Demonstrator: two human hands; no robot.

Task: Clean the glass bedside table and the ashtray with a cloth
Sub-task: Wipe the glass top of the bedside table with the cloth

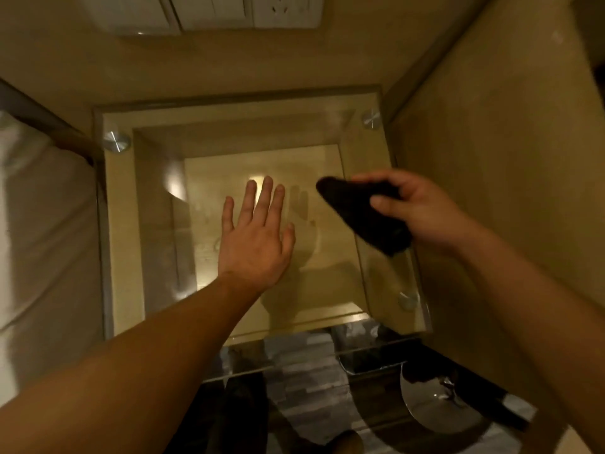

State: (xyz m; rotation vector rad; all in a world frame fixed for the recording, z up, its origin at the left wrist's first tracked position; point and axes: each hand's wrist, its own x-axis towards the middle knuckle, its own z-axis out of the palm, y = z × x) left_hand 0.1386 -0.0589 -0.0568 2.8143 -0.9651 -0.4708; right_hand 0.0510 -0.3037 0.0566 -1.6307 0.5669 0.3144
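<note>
The glass bedside table (147, 204) fills the middle of the view, a clear square top on round metal studs over a wooden box. My left hand (255, 237) lies flat on the glass near its centre, fingers spread, holding nothing. My right hand (422, 211) hovers over the right side of the glass and grips a dark cloth (366, 214), which hangs bunched toward the left. A shiny round dish (438, 404), possibly the ashtray, lies low at the bottom right; I cannot tell for sure.
A bed with pale bedding (36, 224) adjoins the table on the left. A beige wall with a white switch and socket panel (209, 11) rises behind. A wooden panel (510, 158) closes the right side. Striped flooring (304, 381) shows below the table's front edge.
</note>
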